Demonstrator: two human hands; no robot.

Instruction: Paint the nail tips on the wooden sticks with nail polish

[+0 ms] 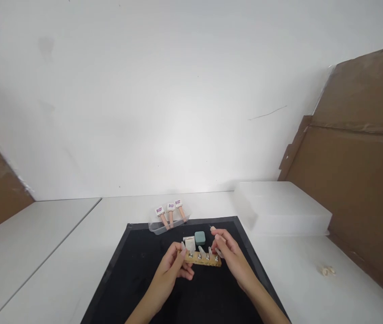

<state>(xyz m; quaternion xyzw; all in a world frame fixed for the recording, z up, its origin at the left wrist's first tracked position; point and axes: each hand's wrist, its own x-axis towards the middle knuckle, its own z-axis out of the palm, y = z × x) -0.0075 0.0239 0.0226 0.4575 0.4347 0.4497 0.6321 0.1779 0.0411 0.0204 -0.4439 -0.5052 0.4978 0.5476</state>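
A tan strip (203, 258) with a row of metal studs is held above the black mat, and pale nail-shaped tips (201, 251) stand up from it. My left hand (172, 266) grips the strip's left end between thumb and fingers. Near the strip's right end, my right hand (229, 253) is closed around a small pale tool or brush (213, 228) whose thin dark tip points up and left. Something small and red shows under the right fingers. Just behind the strip are a teal rounded block (200, 238) and a whitish block-like item (190, 243).
Three pale pink-handled bottles (170, 215) with white labelled tops lie in a clear tray (159, 230) at the mat's back edge. A translucent white box (279, 211) stands at right. Small beige rings (328, 271) lie on the white table (299, 288). Cardboard panels (357, 157) flank the sides.
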